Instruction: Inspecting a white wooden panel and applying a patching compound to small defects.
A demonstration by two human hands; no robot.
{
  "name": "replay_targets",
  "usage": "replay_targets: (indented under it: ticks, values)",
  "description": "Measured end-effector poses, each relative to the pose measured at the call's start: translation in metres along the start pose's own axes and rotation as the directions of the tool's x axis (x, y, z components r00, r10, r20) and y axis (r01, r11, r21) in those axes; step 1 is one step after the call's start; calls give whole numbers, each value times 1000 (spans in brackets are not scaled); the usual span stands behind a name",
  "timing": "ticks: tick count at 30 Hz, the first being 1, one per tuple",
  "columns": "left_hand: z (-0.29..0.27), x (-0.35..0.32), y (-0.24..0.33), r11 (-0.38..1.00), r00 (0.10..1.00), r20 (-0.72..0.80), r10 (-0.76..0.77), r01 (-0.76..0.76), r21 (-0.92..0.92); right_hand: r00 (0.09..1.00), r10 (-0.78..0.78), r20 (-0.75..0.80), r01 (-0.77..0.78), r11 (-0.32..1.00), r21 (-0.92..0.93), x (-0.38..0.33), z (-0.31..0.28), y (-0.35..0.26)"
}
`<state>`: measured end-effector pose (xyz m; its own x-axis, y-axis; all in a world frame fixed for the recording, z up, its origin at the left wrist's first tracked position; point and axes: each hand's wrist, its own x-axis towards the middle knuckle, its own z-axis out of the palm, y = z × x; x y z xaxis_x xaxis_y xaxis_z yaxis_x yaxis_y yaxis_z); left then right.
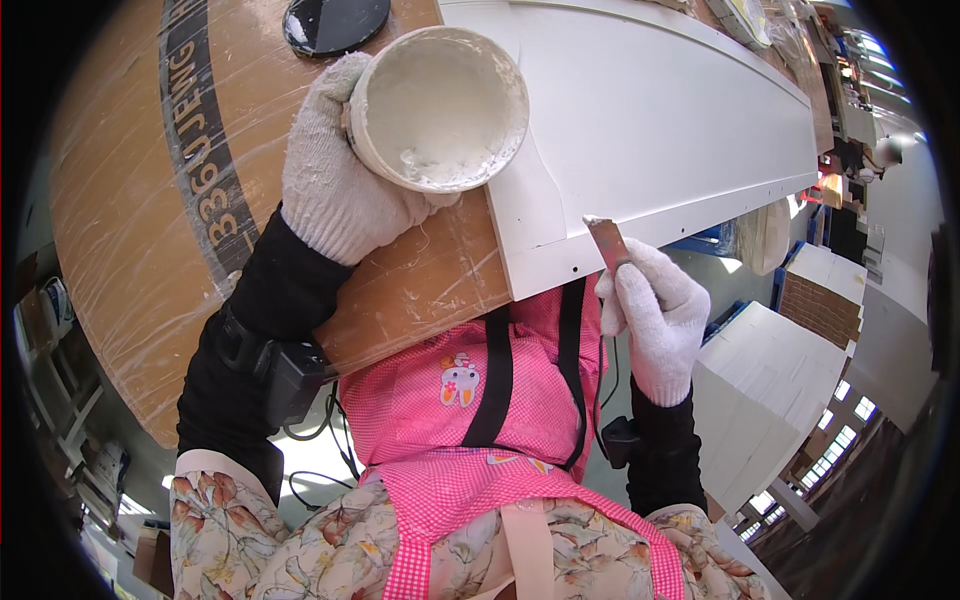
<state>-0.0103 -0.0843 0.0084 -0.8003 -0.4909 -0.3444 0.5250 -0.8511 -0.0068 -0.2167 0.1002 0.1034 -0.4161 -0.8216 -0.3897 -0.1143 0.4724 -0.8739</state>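
Observation:
In a white knitted glove, my left hand [335, 175] is closed around a white tub [440, 110] of off-white paste, tipped so that its inside faces me. Paste is smeared over the tub's wall and rim. My right hand [660, 315], gloved likewise, pinches a small putty knife [606, 243] with a reddish-brown blade. A dab of white paste sits on the blade's tip. The knife is just off the near edge of a white panel [660, 110], which has a raised border and small dark holes along its edge.
Under the panel and to the left lies a brown, film-wrapped board [110, 200] with a dark printed band. A round black lid [335, 22] rests on it at the top. Stacked white panels [770, 390] stand on the right. A person [868, 160] is far off at the right.

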Motion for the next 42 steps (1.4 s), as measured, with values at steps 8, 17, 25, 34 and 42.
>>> replay_targets:
  ticks: [8,17,25,34,42]
  values:
    - [-12,5,2,998,997,76,23,-27,63,795,-602,80,487,553,-676,-8,9,55]
    - [-7,3,-2,999,998,47,33,-33,-1,700,-691,181,510,306,-804,-9,13,65]
    - [9,0,-5,998,999,30,42,-40,-58,693,-694,195,545,327,-772,-5,16,70]
    - [20,5,-17,989,987,-79,140,-143,-29,750,-632,193,527,395,-753,-7,20,69]
    - [14,1,-10,990,989,-45,144,-144,3,792,-583,182,498,445,-744,-15,21,58]
